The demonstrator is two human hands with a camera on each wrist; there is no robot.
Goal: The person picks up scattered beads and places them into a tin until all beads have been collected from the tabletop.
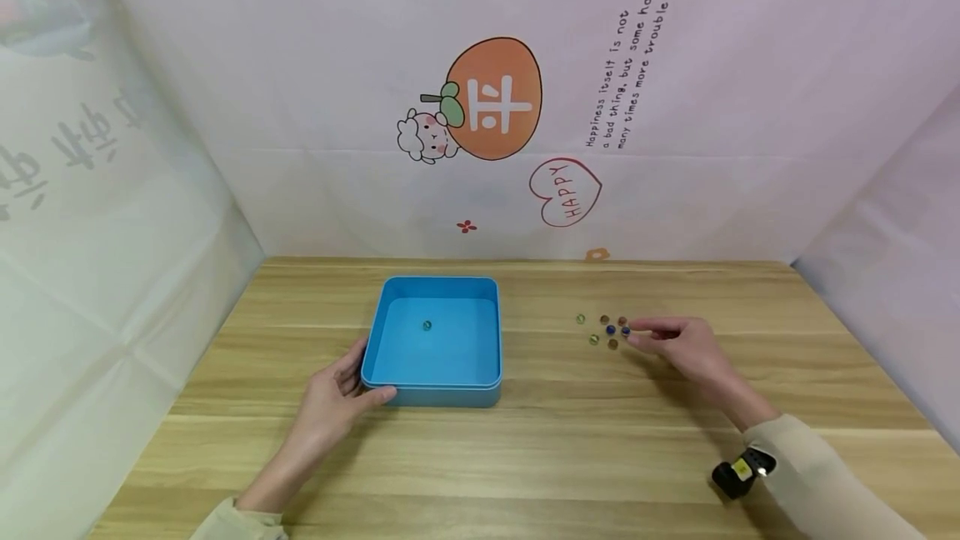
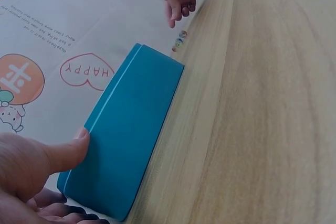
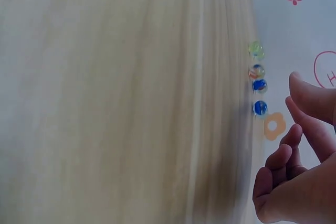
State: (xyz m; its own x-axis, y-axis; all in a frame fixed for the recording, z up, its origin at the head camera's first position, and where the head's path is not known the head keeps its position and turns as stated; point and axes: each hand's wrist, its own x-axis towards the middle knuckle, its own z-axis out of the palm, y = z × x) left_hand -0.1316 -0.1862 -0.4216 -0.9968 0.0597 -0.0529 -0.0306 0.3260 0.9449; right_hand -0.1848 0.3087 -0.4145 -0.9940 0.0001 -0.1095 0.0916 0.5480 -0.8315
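Note:
A square blue box (image 1: pixel 447 397) without a lid stands on the table, and one greenish glass marble (image 1: pixel 427 326) lies inside it. My left hand (image 1: pixel 333 398) grips the box's near left corner. Its thumb (image 2: pixel 73 150) presses the front wall while the other fingers wrap the left side, partly hidden. To the right of the box lies a loose group of several glass marbles, among them a yellow-green marble (image 3: pixel 256 50) and a blue marble (image 3: pixel 260 108). My right hand (image 1: pixel 682 348) hovers at the right side of this group, thumb and index finger apart with nothing between them.
The wood-grain table (image 1: pixel 555 457) meets a white printed cloth (image 1: pixel 337 90) along its back edge. More cloth hangs at the left and right sides. A black device (image 1: pixel 738 473) is strapped to the right wrist by the beige sleeve.

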